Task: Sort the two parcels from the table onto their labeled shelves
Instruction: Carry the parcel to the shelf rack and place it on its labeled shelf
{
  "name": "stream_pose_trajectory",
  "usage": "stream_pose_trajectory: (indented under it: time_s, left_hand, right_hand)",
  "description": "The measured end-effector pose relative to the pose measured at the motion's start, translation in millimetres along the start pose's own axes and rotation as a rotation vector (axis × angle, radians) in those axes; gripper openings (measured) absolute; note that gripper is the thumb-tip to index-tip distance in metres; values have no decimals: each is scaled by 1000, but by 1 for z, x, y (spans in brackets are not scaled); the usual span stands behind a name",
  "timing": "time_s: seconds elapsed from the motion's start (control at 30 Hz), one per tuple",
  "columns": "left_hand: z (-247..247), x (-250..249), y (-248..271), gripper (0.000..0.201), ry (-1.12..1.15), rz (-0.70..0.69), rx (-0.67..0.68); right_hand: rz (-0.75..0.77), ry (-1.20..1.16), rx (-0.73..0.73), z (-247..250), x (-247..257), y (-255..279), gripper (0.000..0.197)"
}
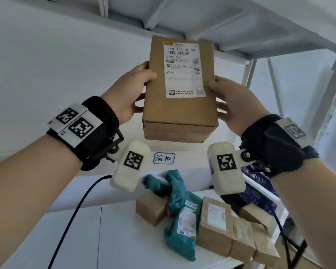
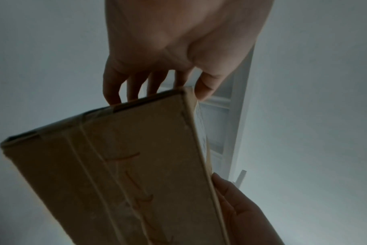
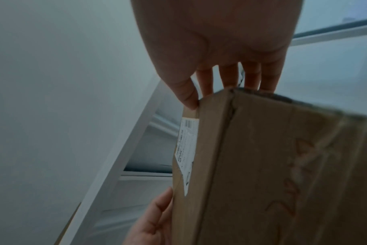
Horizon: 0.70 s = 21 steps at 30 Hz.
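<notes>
A brown cardboard parcel (image 1: 179, 105) with a white shipping label (image 1: 184, 69) on top is held up in the air in front of a white shelf rack. My left hand (image 1: 130, 94) grips its left side, thumb on top and fingers underneath. My right hand (image 1: 235, 101) grips its right side the same way. In the left wrist view the parcel (image 2: 119, 174) shows its taped end below my left hand (image 2: 157, 79). In the right wrist view the parcel (image 3: 272, 165) sits under my right hand (image 3: 220, 79), with the left hand's thumb (image 3: 157, 215) on the label side.
A handwritten shelf label (image 1: 164, 158) is stuck on the shelf edge (image 1: 85, 193) below the parcel. On the lower shelf lie several parcels: brown boxes (image 1: 215, 224), teal mailer bags (image 1: 182, 220) and a purple bag (image 1: 260, 183). An upper shelf's underside (image 1: 202, 20) is overhead.
</notes>
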State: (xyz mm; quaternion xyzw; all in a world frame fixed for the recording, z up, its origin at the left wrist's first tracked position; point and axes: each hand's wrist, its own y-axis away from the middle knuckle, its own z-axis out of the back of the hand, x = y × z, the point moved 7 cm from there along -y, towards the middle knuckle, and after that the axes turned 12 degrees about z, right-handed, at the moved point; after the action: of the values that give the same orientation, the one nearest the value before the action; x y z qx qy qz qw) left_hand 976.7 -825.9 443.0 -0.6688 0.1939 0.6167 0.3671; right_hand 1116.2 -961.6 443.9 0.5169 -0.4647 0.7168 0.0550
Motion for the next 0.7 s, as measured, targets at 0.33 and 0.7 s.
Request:
stream_pose_trajectory:
  time_s: [0.33,0.7]
  left_hand:
    - [12,22,-20,17,-71,175,-256]
    - [9,34,-13,19,-111,353,-329]
  right_hand:
    - [-131,-18,245,-32,-53,-50,46]
    - [-321,29,162,-38,-72,-54,8]
